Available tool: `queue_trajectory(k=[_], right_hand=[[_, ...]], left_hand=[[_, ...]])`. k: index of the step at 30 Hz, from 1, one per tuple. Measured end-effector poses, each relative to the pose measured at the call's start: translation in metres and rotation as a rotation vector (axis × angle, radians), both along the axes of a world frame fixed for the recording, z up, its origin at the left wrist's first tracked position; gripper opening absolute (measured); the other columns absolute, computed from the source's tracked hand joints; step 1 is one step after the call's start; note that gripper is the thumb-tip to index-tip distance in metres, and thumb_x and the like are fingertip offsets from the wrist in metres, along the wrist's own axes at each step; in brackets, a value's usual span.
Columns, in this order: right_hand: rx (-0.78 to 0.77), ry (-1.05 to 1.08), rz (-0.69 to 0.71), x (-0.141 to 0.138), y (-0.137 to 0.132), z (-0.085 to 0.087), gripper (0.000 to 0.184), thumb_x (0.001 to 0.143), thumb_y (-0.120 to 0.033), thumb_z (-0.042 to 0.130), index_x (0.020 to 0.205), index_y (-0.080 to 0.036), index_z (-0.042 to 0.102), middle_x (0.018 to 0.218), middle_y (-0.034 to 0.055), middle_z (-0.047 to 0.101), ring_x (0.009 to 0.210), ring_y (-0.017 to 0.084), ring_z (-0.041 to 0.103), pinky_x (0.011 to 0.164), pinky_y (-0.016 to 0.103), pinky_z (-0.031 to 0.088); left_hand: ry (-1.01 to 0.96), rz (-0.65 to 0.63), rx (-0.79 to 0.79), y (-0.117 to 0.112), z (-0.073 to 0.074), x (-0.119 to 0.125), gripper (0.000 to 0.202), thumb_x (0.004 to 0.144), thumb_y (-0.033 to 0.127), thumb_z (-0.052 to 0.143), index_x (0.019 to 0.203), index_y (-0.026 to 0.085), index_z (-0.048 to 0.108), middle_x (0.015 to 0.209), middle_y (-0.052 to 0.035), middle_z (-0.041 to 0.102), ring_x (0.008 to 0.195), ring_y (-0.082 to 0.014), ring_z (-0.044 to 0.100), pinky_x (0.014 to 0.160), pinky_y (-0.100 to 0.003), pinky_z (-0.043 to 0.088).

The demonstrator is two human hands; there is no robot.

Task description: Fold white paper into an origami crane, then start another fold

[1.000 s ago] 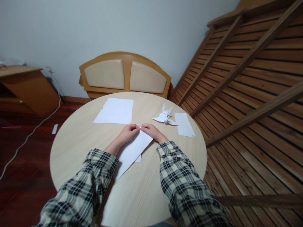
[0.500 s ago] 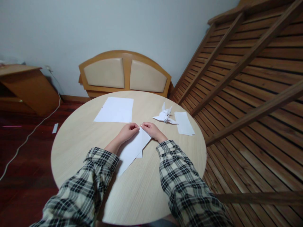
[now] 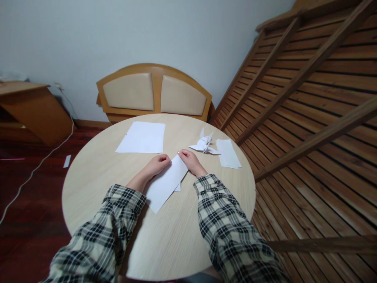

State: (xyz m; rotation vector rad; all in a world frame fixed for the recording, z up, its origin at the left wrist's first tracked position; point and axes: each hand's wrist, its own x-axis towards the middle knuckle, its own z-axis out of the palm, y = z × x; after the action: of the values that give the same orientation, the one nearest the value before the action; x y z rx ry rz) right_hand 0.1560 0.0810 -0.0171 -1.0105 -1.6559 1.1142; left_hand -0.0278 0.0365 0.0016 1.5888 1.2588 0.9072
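A folded white sheet of paper [image 3: 166, 182] lies slantwise on the round wooden table [image 3: 97, 181] between my two hands. My left hand [image 3: 157, 164] rests with curled fingers on the sheet's upper left edge. My right hand [image 3: 190, 161] pinches the sheet's far corner, fingers closed on it. Both forearms wear plaid sleeves.
A flat white sheet [image 3: 143, 137] lies at the table's far left. A folded paper crane [image 3: 204, 144] and a small stack of paper [image 3: 227, 153] sit at the far right. A padded wooden headboard [image 3: 153, 94] stands behind the table; slatted wooden frames [image 3: 309, 98] lean at the right.
The folded sheet has turned and slid slightly rightward under my hands. My hands have drawn a little apart along its top edge.
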Motion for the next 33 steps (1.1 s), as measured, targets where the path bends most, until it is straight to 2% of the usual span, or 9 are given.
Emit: queue_trajectory(k=[8, 13, 20, 26, 33], right_hand=[[0.072, 0.052, -0.161, 0.011, 0.013, -0.010, 0.030, 0.081, -0.047, 0.054, 0.069, -0.021, 0.054, 0.069, -0.0006, 0.049, 0.069, 0.016, 0.045, 0.061, 0.026, 0.035], [0.084, 0.031, -0.195, 0.014, 0.013, -0.009, 0.032, 0.079, -0.050, 0.054, 0.067, -0.021, 0.054, 0.067, 0.0002, 0.050, 0.071, 0.017, 0.047, 0.062, 0.026, 0.037], [0.091, 0.036, -0.215, 0.014, 0.016, -0.011, 0.031, 0.081, -0.049, 0.053, 0.069, -0.021, 0.054, 0.070, -0.0002, 0.050, 0.071, 0.017, 0.046, 0.064, 0.026, 0.036], [0.125, 0.065, -0.326, 0.024, 0.023, -0.015, 0.031, 0.083, -0.049, 0.051, 0.071, -0.021, 0.054, 0.070, -0.0010, 0.050, 0.071, 0.016, 0.045, 0.066, 0.026, 0.035], [0.092, 0.096, -0.348, 0.028, 0.024, -0.015, 0.032, 0.081, -0.051, 0.053, 0.071, -0.021, 0.055, 0.070, -0.0007, 0.051, 0.071, 0.017, 0.045, 0.065, 0.027, 0.036]], left_hand=[[0.023, -0.031, -0.036, -0.003, 0.012, -0.007, 0.011, 0.071, 0.029, 0.055, 0.065, 0.020, 0.054, 0.067, -0.0032, 0.053, 0.062, -0.0151, 0.045, 0.053, -0.029, 0.032], [0.040, -0.044, -0.056, -0.006, 0.016, -0.010, 0.012, 0.071, 0.030, 0.057, 0.065, 0.020, 0.056, 0.067, -0.0034, 0.055, 0.060, -0.0149, 0.045, 0.052, -0.029, 0.032], [0.043, -0.039, -0.065, -0.004, 0.016, -0.014, 0.011, 0.071, 0.030, 0.057, 0.067, 0.020, 0.058, 0.068, -0.0042, 0.056, 0.060, -0.0158, 0.048, 0.052, -0.030, 0.034], [0.006, -0.062, -0.130, -0.003, 0.016, -0.021, 0.010, 0.070, 0.030, 0.060, 0.069, 0.020, 0.058, 0.068, -0.0045, 0.057, 0.058, -0.0151, 0.048, 0.051, -0.030, 0.034], [-0.002, -0.045, -0.105, 0.000, 0.013, -0.025, 0.012, 0.069, 0.030, 0.062, 0.071, 0.018, 0.060, 0.069, -0.0045, 0.057, 0.057, -0.0141, 0.048, 0.051, -0.029, 0.034]])
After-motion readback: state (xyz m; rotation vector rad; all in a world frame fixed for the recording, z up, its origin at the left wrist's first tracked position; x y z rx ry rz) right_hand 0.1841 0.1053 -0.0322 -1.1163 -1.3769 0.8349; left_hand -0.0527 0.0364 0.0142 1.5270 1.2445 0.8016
